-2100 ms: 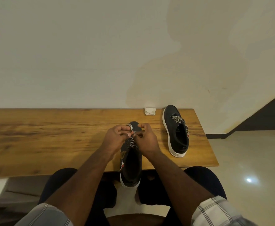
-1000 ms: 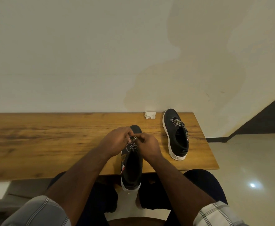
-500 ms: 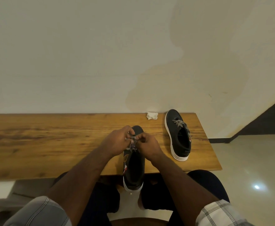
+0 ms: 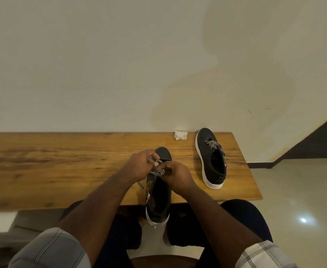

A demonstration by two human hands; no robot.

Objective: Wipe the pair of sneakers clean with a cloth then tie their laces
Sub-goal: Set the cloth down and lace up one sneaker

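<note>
A black sneaker with a white sole (image 4: pixel 159 202) lies toe-away on the wooden table (image 4: pixel 62 161), its heel hanging over the near edge. My left hand (image 4: pixel 141 165) and my right hand (image 4: pixel 175 176) meet above its tongue, each pinching part of the black-and-white lace (image 4: pixel 158 172). One loose lace end (image 4: pixel 140 185) trails off the shoe's left side. The second black sneaker (image 4: pixel 213 161) stands to the right, its laces gathered over the tongue. A small crumpled white cloth (image 4: pixel 181 135) lies by the wall.
The table ends at its right edge (image 4: pixel 253 182), beyond which is pale tiled floor (image 4: pixel 304 200). A plain wall rises straight behind the table. My knees in dark shorts sit under the near edge.
My hands stayed over the near sneaker's tongue, shifting slightly as they work the lace. A loose lace end now shows at the shoe's left. The camera tilted a little.
</note>
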